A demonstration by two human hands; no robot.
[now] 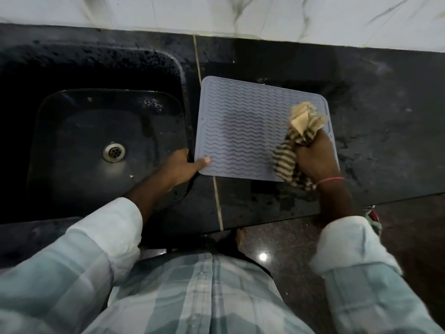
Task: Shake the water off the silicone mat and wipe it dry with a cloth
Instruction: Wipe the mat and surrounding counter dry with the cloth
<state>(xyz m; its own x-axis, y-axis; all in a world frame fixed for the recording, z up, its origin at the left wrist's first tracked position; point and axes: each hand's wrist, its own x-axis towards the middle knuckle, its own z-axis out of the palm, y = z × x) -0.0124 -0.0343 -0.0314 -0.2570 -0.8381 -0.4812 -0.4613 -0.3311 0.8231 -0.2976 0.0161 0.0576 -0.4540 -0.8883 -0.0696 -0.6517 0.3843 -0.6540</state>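
Pale checked shirt sleeves (361, 273), rolled at the cuffs, are filling the bottom of the view, and both bare forearms are reaching forward from them over the dark stone desk (385, 141). On the person's left, the left hand (185, 167) is pinching the near left corner of the flat grey square silicone mat with wavy ridges (245, 126): the thumb is lying on top of the corner, while the fingers are curling out of sight under or beside the edge, just where the desk meets the sink. On the right, the right hand (315, 157), with a thin pink band (330, 180) circling its wrist, is clenching a bunched beige cloth with dark stripes (301, 131). One end of the cloth is pressing on the mat near its far right corner; the other end is hanging out below the fist over the mat's near right edge.

That mat is lying flat on the desk, just right of the black sunken sink (108, 141), with its left edge close to the sink rim. A round metal drain (113, 152) is sitting in the sink floor. White marbled wall tiles (240, 15) are running along the back of the desk, and a polished brown stone floor (301, 249) is showing below its front edge.
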